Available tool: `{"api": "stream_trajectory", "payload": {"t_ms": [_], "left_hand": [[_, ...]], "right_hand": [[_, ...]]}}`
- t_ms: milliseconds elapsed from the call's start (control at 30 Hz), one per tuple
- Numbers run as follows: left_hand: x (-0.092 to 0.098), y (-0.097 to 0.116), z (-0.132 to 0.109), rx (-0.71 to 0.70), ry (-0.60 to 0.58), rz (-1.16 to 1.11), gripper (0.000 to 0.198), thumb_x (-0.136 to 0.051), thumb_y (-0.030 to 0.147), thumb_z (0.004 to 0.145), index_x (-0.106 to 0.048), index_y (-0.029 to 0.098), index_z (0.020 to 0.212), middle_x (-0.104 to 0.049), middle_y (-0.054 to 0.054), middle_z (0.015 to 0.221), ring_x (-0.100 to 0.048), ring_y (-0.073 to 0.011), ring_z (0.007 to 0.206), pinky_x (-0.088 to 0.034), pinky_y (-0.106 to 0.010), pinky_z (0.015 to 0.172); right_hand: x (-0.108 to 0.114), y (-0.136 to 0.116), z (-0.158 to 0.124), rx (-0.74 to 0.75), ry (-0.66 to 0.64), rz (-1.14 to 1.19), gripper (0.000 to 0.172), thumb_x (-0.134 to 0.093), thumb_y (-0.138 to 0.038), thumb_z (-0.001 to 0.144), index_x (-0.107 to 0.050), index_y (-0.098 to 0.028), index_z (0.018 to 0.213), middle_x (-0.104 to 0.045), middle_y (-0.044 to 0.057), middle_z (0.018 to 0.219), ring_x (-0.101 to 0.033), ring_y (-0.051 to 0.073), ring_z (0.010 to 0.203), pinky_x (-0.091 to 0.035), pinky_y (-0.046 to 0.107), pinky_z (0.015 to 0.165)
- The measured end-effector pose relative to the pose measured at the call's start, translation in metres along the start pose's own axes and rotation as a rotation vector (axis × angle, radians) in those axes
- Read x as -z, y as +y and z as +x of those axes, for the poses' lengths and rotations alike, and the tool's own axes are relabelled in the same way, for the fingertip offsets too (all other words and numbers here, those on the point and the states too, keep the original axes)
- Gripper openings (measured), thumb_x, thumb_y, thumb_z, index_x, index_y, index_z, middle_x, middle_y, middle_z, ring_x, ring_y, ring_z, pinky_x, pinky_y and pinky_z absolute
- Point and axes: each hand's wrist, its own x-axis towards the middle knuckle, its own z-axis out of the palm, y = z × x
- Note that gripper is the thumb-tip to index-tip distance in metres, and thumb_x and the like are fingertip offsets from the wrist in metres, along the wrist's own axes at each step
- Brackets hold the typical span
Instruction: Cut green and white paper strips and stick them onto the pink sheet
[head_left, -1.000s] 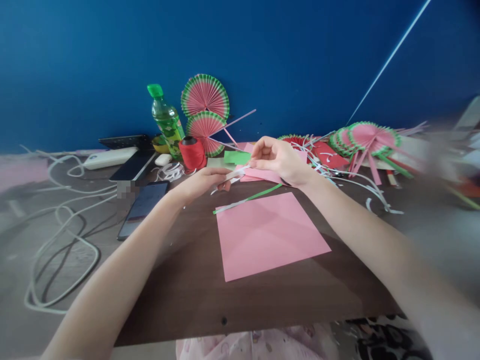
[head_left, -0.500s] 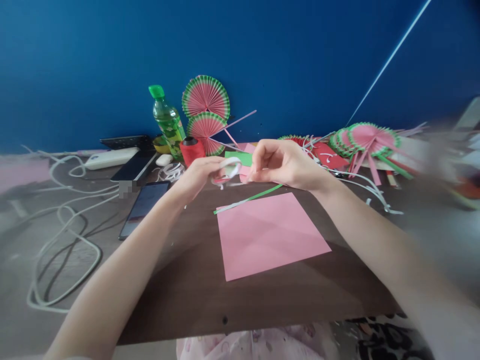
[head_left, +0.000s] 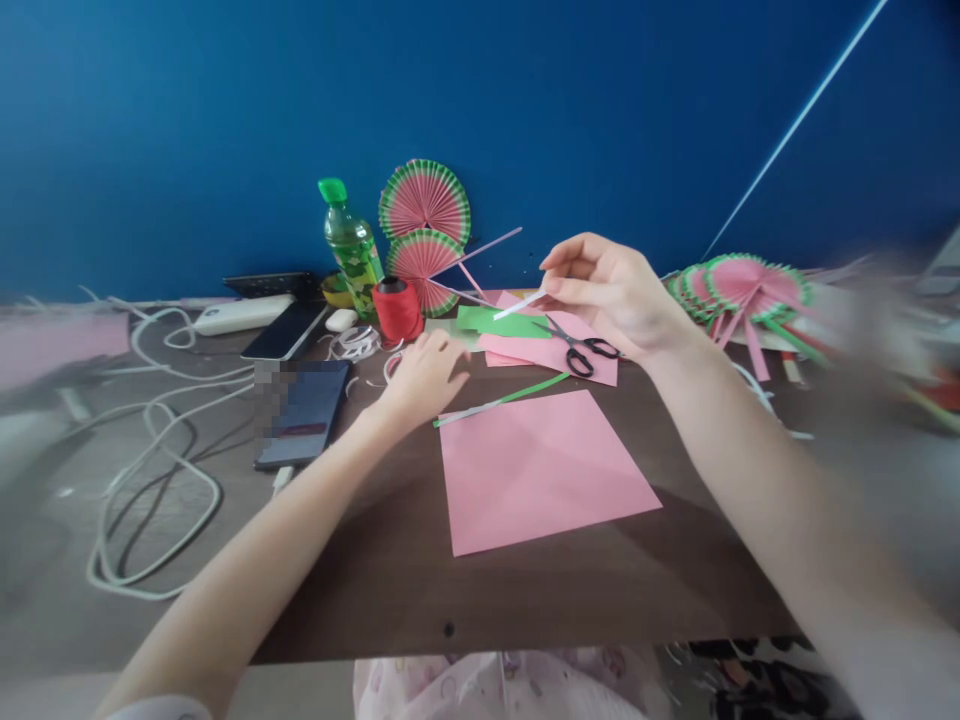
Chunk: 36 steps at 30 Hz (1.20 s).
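Fingers of the left hand (head_left: 426, 378) are curled loosely downward over the dark brown wooden table (head_left: 390, 580), near a green rectangular paper piece (head_left: 501, 322); whether they grip anything cannot be told. Fingers of the right hand (head_left: 619, 295) are pinched together, thumb against forefinger, on the right end of a thin white paper strip (head_left: 519, 304). The strip is raised above the table and slants down to the left, over the far pink paper sheet (head_left: 551, 352).

At far left, white cables (head_left: 150, 480) loop across the table. To their right lies a dark smartphone (head_left: 307, 412), screen up, with a second dark device (head_left: 283, 332) and a white power bank (head_left: 234, 314) farther back. A green plastic bottle with a green cap (head_left: 351, 245) stands upright near the blue wall (head_left: 225, 120), just left of a red thread spool (head_left: 397, 310). Two round pleated pink-and-green paper fans (head_left: 424, 200) lean against the wall behind the spool.

A large square pink paper sheet (head_left: 544, 470) lies flat at the near centre of the table. A narrow green-and-white paper strip (head_left: 501, 400) lies just beyond its far edge. Black-handled scissors (head_left: 579, 348) rest on the far pink paper sheet, below the right hand. At far right, a pile of further pleated paper fans (head_left: 739, 285) lies on the table.
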Motion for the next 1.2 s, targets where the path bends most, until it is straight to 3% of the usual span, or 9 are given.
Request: {"api": "stream_trajectory", "payload": {"t_ms": [67,200,333,433,633,800,933,1067,1200], "left_hand": [[-0.008,0.011,-0.002,-0.091,-0.08,-0.151,0.015,-0.048,0.022,0.082,-0.059,0.016,0.09,-0.056,-0.006,0.092,-0.053,-0.0193,0.091,-0.04,-0.033,0.085],[-0.022,0.023,-0.007,-0.032,-0.148,-0.302,0.015,-0.057,0.02,0.076,-0.057,0.015,0.09,-0.054,-0.005,0.088,-0.052,-0.0177,0.084,-0.043,-0.031,0.078],[-0.027,0.021,-0.008,-0.041,-0.14,-0.392,0.008,-0.055,0.017,0.077,-0.058,0.015,0.084,-0.053,-0.003,0.081,-0.051,-0.0157,0.078,-0.043,-0.029,0.073],[-0.027,0.018,-0.006,-0.087,-0.114,-0.405,0.01,-0.051,0.016,0.08,-0.059,0.015,0.084,-0.054,-0.003,0.079,-0.052,-0.0161,0.079,-0.044,-0.029,0.075],[-0.029,0.014,-0.025,-0.213,-0.082,-0.246,0.03,-0.037,0.018,0.088,-0.061,0.017,0.107,-0.06,-0.008,0.107,-0.052,-0.0189,0.098,-0.041,-0.036,0.091],[-0.023,0.006,-0.062,-0.257,-0.162,-0.177,0.039,-0.033,0.025,0.091,-0.047,0.022,0.128,-0.047,-0.005,0.134,-0.04,-0.0197,0.123,-0.032,-0.038,0.104],[-0.015,0.004,-0.077,-0.195,-0.196,-0.19,0.041,-0.034,0.024,0.09,-0.044,0.02,0.129,-0.047,-0.006,0.135,-0.043,-0.0196,0.122,-0.035,-0.038,0.101],[-0.007,0.004,-0.071,-0.115,-0.136,-0.318,0.035,-0.04,0.022,0.087,-0.053,0.018,0.119,-0.056,-0.007,0.124,-0.048,-0.0192,0.116,-0.035,-0.037,0.101],[0.007,0.004,-0.047,0.067,-0.066,-0.526,0.026,-0.041,0.023,0.085,-0.062,0.017,0.098,-0.064,-0.006,0.106,-0.056,-0.0178,0.102,-0.042,-0.033,0.093]], "right_hand": [[0.002,0.005,0.001,0.013,0.012,-0.017,0.022,-0.069,-0.021,0.068,-0.056,-0.018,0.085,-0.059,0.0,0.081,-0.061,0.014,0.081,-0.051,0.031,0.072],[0.003,0.029,-0.01,0.055,0.031,-0.16,0.033,-0.063,-0.019,0.071,-0.052,-0.02,0.101,-0.06,0.003,0.097,-0.059,0.017,0.093,-0.048,0.036,0.082],[-0.005,0.062,-0.049,0.094,0.003,-0.533,0.052,-0.058,-0.023,0.076,-0.039,-0.027,0.124,-0.048,0.008,0.126,-0.052,0.023,0.107,-0.043,0.043,0.09],[-0.012,0.083,-0.075,0.149,-0.083,-0.823,0.058,-0.052,-0.024,0.08,-0.028,-0.028,0.133,-0.04,0.01,0.134,-0.036,0.028,0.125,-0.03,0.05,0.101],[-0.015,0.096,-0.076,0.054,-0.137,-1.046,0.069,-0.054,-0.03,0.08,-0.017,-0.028,0.138,-0.033,0.012,0.139,-0.032,0.032,0.127,-0.029,0.055,0.1],[-0.012,0.096,-0.072,0.069,-0.079,-0.949,0.063,-0.054,-0.028,0.08,-0.025,-0.027,0.136,-0.039,0.012,0.135,-0.035,0.031,0.125,-0.03,0.054,0.1],[-0.008,0.091,-0.069,0.099,0.063,-0.656,0.041,-0.049,-0.026,0.083,-0.042,-0.024,0.124,-0.05,0.01,0.125,-0.043,0.024,0.119,-0.033,0.046,0.1],[0.001,0.08,-0.061,-0.036,0.198,-0.271,0.018,-0.053,-0.027,0.08,-0.056,-0.021,0.097,-0.061,0.007,0.101,-0.057,0.018,0.097,-0.045,0.037,0.088],[0.009,0.069,-0.056,-0.248,0.22,0.026,0.021,-0.067,-0.027,0.068,-0.058,-0.019,0.085,-0.062,0.001,0.082,-0.06,0.013,0.077,-0.049,0.029,0.073]]}}
